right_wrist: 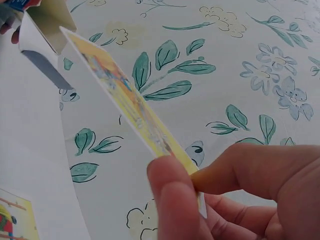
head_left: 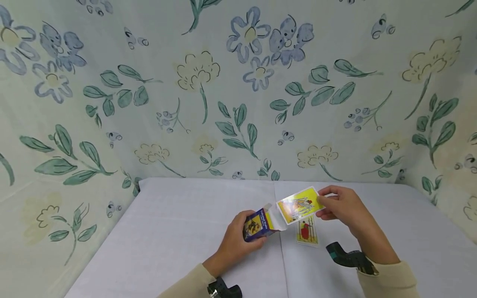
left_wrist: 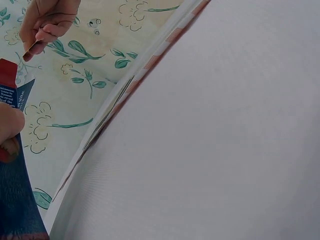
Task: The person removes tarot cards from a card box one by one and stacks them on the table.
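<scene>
In the head view my left hand [head_left: 238, 234] grips a dark blue card box [head_left: 257, 225], its flap standing open toward the right. Between thumb and fingers of my right hand [head_left: 344, 207] is a yellow picture card [head_left: 300, 205], held up beside the box's open end and apart from it in the right wrist view. Below it, partly covered by the held card, another picture card [head_left: 308, 232] with a red figure lies on the table. The right wrist view shows the box's pale inside [right_wrist: 57, 20]; whether more cards are in it I cannot tell.
A white cloth covers the table [head_left: 179, 231], with a crease running front to back. Behind it and at both sides hangs a floral curtain [head_left: 201, 136]. Black wrist cameras [head_left: 350, 257] are strapped on both forearms.
</scene>
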A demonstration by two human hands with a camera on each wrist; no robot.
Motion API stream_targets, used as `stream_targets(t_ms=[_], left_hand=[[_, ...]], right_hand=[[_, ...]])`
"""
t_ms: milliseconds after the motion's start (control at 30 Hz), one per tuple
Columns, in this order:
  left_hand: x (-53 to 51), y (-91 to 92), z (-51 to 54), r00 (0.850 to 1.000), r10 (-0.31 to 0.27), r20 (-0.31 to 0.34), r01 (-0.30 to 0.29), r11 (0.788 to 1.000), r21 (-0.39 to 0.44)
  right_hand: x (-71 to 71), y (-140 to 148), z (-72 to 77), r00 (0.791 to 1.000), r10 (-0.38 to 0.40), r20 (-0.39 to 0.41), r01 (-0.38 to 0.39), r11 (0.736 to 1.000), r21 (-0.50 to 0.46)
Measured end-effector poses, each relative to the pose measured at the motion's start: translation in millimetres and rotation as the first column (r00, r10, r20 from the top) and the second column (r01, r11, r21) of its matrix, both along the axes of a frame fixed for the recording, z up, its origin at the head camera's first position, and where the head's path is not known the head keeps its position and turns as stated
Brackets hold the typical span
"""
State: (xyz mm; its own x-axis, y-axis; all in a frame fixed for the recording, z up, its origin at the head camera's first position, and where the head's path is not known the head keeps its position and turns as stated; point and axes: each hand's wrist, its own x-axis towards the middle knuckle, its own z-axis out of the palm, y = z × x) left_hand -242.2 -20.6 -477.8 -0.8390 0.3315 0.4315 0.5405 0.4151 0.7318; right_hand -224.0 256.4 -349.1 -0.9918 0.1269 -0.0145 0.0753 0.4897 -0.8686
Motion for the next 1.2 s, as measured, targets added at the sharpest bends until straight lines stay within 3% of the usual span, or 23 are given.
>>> stream_targets(t_ms=[600,967,1200], left_hand=[[-1.4,-0.5,1.0,1.0,-0.005,-0.011,0.005,1.0,0.017],[0.2,-0.7,-2.3,1.0,0.008,0.003,-0.008,1.0,0.001],[0.0,-1.6,-3.7,1.0,0.002,-0.008,-0.002,1.0,0.006]], right_hand=[[-1.5,8,-1.2,0.999,-0.002,-0.034,0.007,0.989,0.148],[-1.8,9,-6.0,1.0,-0.004,-0.019,0.007,0.991,0.136],[-3.6,11,-10.2,0.999,-0.01,-0.053,0.016,0.992,0.127]])
